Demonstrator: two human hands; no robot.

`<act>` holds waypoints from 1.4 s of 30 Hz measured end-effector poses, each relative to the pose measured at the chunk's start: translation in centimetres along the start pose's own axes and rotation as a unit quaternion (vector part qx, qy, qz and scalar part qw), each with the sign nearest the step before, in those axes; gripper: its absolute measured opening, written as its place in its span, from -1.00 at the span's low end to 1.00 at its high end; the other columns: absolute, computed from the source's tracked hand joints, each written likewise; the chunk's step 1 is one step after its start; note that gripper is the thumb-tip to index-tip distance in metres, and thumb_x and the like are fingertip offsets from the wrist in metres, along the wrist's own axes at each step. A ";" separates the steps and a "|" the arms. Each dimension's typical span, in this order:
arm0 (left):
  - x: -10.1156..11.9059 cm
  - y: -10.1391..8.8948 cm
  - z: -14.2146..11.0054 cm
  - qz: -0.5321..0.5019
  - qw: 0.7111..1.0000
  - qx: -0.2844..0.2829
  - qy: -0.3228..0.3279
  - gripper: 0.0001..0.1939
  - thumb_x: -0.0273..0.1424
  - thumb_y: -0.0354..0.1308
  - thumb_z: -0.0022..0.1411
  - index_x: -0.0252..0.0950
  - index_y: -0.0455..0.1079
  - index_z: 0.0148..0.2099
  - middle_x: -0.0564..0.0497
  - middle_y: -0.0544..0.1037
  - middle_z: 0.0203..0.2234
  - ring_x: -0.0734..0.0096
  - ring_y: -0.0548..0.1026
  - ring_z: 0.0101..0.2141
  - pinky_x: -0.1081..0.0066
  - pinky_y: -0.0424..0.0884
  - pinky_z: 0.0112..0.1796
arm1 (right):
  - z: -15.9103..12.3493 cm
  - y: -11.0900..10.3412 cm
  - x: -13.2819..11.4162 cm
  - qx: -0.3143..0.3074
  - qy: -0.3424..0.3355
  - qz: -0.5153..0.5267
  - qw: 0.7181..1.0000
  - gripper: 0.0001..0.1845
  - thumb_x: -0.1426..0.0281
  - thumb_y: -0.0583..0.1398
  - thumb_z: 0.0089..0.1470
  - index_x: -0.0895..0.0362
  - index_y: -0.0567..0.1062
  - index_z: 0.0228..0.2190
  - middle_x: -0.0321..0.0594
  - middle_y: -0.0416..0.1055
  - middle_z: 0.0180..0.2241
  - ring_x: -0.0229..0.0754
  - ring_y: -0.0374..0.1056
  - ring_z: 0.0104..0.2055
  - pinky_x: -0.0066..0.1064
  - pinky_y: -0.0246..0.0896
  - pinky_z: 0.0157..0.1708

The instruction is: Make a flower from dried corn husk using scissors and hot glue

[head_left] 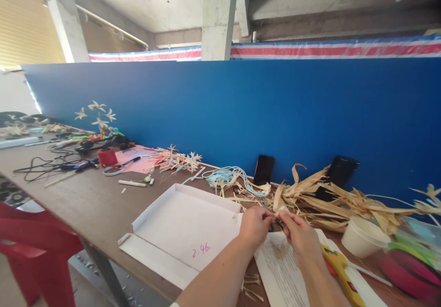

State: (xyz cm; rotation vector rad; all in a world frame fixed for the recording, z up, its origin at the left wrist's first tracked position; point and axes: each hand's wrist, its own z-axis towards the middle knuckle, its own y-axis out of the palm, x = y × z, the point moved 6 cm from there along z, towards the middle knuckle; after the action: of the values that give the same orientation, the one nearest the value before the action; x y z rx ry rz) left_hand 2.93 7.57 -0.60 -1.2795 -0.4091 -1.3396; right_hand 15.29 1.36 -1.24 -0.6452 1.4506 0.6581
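My left hand (255,226) and my right hand (299,233) are close together over the right part of the table, fingers pinched. A pale piece of dried corn husk (279,202) shows at my right fingertips. My left fingertips nearly touch it, but what they grip is mostly hidden. A small dark object, too unclear to name, shows between the hands. Below them lies a printed paper sheet (280,270) with husk scraps on it. A yellow glue gun (342,275) rests just right of my right forearm.
A white box lid (186,224) marked "2.46." lies left of my hands. Corn husks (330,196), a black phone (264,169) and a blue cord (241,176) line the blue partition (220,114). A white cup (365,235) and pink tape roll (406,272) stand right; a red chair (37,247) is left.
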 end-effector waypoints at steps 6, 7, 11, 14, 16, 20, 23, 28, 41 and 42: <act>0.9 -0.5 -0.3 0.044 0.998 0.010 0.037 -0.81 -0.37 0.04 0.12 -0.21 0.49 -0.31 0.07 0.52 -0.42 0.46 0.41 -0.38 0.50 0.25 -0.35 | 0.0 0.0 0.2 0.001 -0.002 0.002 1.000 -0.56 0.12 0.29 -0.31 0.18 0.53 -0.40 -0.46 0.11 -0.81 -0.37 -0.06 -0.71 -0.50 -0.25 -0.71; 1.0 -0.6 -0.3 0.048 0.998 0.012 0.040 -0.82 -0.37 0.05 0.12 -0.21 0.49 -0.32 0.07 0.52 -0.42 0.46 0.41 -0.39 0.50 0.25 -0.35 | 0.0 0.0 0.2 0.000 -0.001 -0.001 1.000 -0.56 0.12 0.29 -0.31 0.19 0.53 -0.40 -0.45 0.11 -0.81 -0.38 -0.06 -0.71 -0.51 -0.25 -0.71; 1.2 -0.7 -0.3 0.064 0.997 0.011 0.048 -0.82 -0.39 0.04 0.12 -0.21 0.49 -0.32 0.06 0.52 -0.42 0.45 0.40 -0.38 0.50 0.25 -0.34 | 0.0 0.0 0.2 0.000 0.000 -0.005 1.000 -0.53 0.11 0.29 -0.32 0.21 0.53 -0.40 -0.44 0.12 -0.81 -0.39 -0.06 -0.71 -0.51 -0.25 -0.72; 1.2 -0.7 -0.3 0.077 0.996 0.010 0.053 -0.81 -0.39 0.04 0.13 -0.21 0.49 -0.31 0.05 0.52 -0.41 0.45 0.40 -0.37 0.48 0.26 -0.32 | 0.1 0.0 0.3 -0.002 -0.007 -0.008 1.000 -0.53 0.11 0.29 -0.32 0.22 0.53 -0.40 -0.44 0.12 -0.81 -0.39 -0.05 -0.71 -0.51 -0.25 -0.72; 1.2 -0.6 -0.3 0.081 0.995 0.007 0.054 -0.81 -0.39 0.03 0.13 -0.22 0.49 -0.31 0.05 0.52 -0.41 0.44 0.40 -0.37 0.49 0.26 -0.32 | 0.2 0.0 0.3 -0.001 -0.013 -0.012 1.000 -0.53 0.11 0.29 -0.32 0.22 0.53 -0.40 -0.44 0.13 -0.81 -0.38 -0.05 -0.71 -0.51 -0.25 -0.72; 1.1 -0.2 -0.3 0.078 0.996 0.001 0.054 -0.81 -0.39 0.03 0.13 -0.22 0.48 -0.30 0.04 0.51 -0.42 0.44 0.40 -0.37 0.49 0.26 -0.33 | 0.2 0.0 0.5 0.014 -0.012 -0.002 1.000 -0.52 0.12 0.31 -0.35 0.19 0.53 -0.37 -0.45 0.12 -0.80 -0.38 -0.06 -0.71 -0.50 -0.25 -0.72; 1.1 -0.1 -0.3 0.070 0.996 0.002 0.058 -0.81 -0.39 0.03 0.13 -0.23 0.48 -0.29 0.03 0.52 -0.40 0.42 0.41 -0.35 0.47 0.27 -0.31 | 0.2 0.0 0.7 0.020 -0.001 0.010 1.000 -0.53 0.14 0.33 -0.36 0.17 0.52 -0.36 -0.45 0.14 -0.78 -0.37 -0.06 -0.69 -0.50 -0.25 -0.72; 1.1 -0.1 -0.4 0.055 0.997 0.002 0.056 -0.80 -0.38 0.03 0.13 -0.24 0.48 -0.30 0.01 0.52 -0.41 0.40 0.41 -0.34 0.45 0.27 -0.29 | 0.2 -0.2 0.7 0.022 0.000 0.004 1.000 -0.55 0.14 0.34 -0.37 0.15 0.52 -0.39 -0.45 0.14 -0.78 -0.37 -0.08 -0.70 -0.48 -0.28 -0.72; 0.2 0.2 -0.3 0.014 1.000 -0.002 0.002 -0.81 -0.31 0.11 0.08 -0.23 0.42 -0.23 0.04 0.52 -0.39 0.42 0.43 -0.37 0.48 0.29 -0.34 | -0.6 0.3 0.0 0.013 0.054 0.089 0.994 -0.57 0.27 0.35 -0.44 0.19 0.51 -0.41 -0.42 0.22 -0.71 -0.44 -0.09 -0.70 -0.55 -0.35 -0.76; 0.0 0.3 -0.3 0.009 1.000 -0.001 -0.003 -0.79 -0.31 0.12 0.08 -0.22 0.40 -0.21 0.05 0.52 -0.39 0.43 0.43 -0.37 0.48 0.29 -0.34 | -0.6 0.3 0.1 0.012 0.058 0.096 0.994 -0.57 0.27 0.35 -0.44 0.19 0.50 -0.41 -0.42 0.22 -0.70 -0.44 -0.08 -0.70 -0.55 -0.35 -0.77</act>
State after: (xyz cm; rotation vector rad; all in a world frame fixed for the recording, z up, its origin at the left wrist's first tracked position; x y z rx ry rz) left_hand 3.05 7.23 -0.83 -1.2868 -0.4003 -1.3216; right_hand 14.67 1.11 -1.35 -0.5362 1.6406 0.7602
